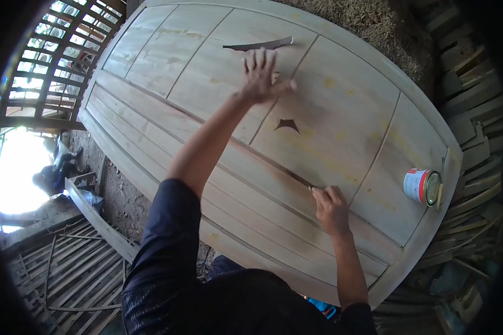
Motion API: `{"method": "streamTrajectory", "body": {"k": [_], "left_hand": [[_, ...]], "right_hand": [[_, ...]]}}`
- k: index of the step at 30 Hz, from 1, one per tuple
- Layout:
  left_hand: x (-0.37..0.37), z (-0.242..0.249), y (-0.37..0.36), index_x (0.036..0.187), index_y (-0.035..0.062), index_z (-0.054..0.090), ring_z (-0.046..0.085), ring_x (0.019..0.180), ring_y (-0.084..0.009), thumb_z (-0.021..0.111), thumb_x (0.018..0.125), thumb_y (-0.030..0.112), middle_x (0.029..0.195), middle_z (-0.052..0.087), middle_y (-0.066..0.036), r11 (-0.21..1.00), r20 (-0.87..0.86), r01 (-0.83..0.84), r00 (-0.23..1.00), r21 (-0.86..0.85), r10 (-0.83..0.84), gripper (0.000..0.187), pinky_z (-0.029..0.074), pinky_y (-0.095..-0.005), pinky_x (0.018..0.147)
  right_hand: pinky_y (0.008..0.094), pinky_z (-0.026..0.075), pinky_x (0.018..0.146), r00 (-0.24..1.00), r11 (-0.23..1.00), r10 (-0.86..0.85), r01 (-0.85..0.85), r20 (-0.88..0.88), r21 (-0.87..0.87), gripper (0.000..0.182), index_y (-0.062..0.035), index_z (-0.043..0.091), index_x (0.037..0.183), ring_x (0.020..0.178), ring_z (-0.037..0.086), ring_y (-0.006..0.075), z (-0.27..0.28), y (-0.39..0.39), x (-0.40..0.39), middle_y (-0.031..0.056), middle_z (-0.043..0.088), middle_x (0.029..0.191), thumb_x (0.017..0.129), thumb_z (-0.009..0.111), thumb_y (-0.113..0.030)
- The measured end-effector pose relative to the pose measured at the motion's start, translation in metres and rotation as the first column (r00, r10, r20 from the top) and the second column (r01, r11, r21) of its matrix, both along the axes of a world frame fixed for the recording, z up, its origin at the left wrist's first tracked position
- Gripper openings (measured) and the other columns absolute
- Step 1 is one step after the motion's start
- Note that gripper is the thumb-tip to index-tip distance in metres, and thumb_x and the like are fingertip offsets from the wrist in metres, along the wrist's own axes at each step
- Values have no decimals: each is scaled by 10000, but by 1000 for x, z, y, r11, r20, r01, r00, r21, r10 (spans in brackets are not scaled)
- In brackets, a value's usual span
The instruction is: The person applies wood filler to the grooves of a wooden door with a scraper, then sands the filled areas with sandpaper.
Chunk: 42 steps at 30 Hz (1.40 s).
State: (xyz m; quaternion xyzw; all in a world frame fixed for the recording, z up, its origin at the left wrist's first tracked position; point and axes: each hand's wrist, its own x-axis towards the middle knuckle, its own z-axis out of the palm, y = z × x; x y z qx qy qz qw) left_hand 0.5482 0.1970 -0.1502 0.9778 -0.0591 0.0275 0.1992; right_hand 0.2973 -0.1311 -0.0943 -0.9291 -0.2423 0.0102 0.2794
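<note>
A large pale wooden door (330, 111) with panels and long grooves lies flat in front of me. My left hand (260, 78) is open, fingers spread over the upper panels, its fingertips right by a long dark strip of sandpaper (260, 44). Lower down, my right hand (332, 211) has its fingers pinched together at a dark groove; I cannot tell what small thing they hold. Between the two hands lies a small dark scrap of sandpaper (288, 126) with curved edges.
A tin with a red and white label (422, 187) lies at the door's right end, beside a small wooden stick (439, 196). Wood offcuts (464, 184) are piled along the right. Slatted wooden frames (72, 273) stand at left, and shavings (369, 33) cover the ground beyond.
</note>
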Motion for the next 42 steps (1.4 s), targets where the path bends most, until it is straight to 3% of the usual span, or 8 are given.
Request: {"method": "streamTrajectory", "body": {"k": [5, 8, 13, 18, 23, 30, 34, 42], "left_hand": [[-60, 21, 2, 1694, 74, 190, 123, 1593, -548, 771, 762, 782, 1734, 140, -307, 974, -79, 200, 978, 103, -192, 1307, 97, -714, 1253], [-30, 11, 33, 1673, 60, 248, 208, 1572, -542, 786, 825, 687, 1709, 234, -317, 989, 274, -143, 950, -35, 147, 1184, 162, -694, 1248], [-86, 7, 118, 1643, 48, 327, 240, 1580, -486, 698, 921, 655, 1694, 314, -275, 931, 259, -351, 895, -98, 364, 1013, 147, -657, 1267], [-173, -17, 209, 1638, 49, 348, 236, 1594, -448, 630, 977, 647, 1701, 338, -226, 741, 212, -671, 725, 8, 655, 934, 137, -622, 1279], [-181, -39, 213, 1621, 46, 393, 243, 1600, -413, 576, 990, 678, 1707, 343, -197, 767, 184, -642, 755, 13, 629, 911, 146, -574, 1296], [-182, -37, 210, 1606, 53, 419, 260, 1598, -385, 565, 989, 682, 1693, 375, -172, 747, 205, -662, 740, 52, 641, 893, 164, -553, 1297], [-182, -45, 212, 1611, 70, 417, 261, 1598, -385, 548, 988, 697, 1697, 369, -167, 756, 227, -651, 748, 70, 624, 893, 172, -557, 1293], [-184, -53, 220, 1623, 95, 412, 256, 1603, -376, 522, 985, 719, 1710, 353, -148, 759, 182, -637, 769, 133, 613, 899, 159, -551, 1298]], "right_hand": [[445, 516, 697, 994, 994, -103, 101, -49, -28, 183, -69, 778, 1063, 796, 599, 311, 2, -83, -31, 112, 562, 828, 891, 751, -14], [460, 505, 683, 996, 996, -86, 86, 33, 4, 215, -62, 783, 1065, 791, 596, 329, 1, -71, -31, 125, 571, 833, 873, 738, 22], [456, 522, 750, 996, 984, 88, -91, 27, 154, 256, -60, 786, 1094, 827, 611, 334, -16, 34, 26, 134, 605, 860, 872, 710, 40], [454, 532, 779, 996, 997, 42, -47, -82, -68, 279, -59, 784, 1121, 861, 636, 331, 5, -43, -6, 144, 629, 883, 872, 700, 34], [446, 539, 739, 982, 989, 137, -144, 131, 43, 251, -60, 760, 1149, 855, 632, 337, -22, 35, 20, 142, 612, 896, 916, 678, -17], [420, 542, 725, 994, 1000, 29, -28, -102, 13, 221, -72, 752, 1147, 841, 631, 309, -18, -12, 6, 114, 598, 875, 935, 695, -56], [418, 539, 665, 982, 972, 122, -148, 142, 183, 170, -65, 779, 1017, 733, 626, 284, -25, 81, 38, 102, 598, 796, 865, 771, 11], [418, 535, 703, 995, 992, 98, -96, -16, 78, 205, -60, 758, 1096, 795, 618, 286, -33, 22, 15, 100, 575, 825, 898, 721, -21]]}}
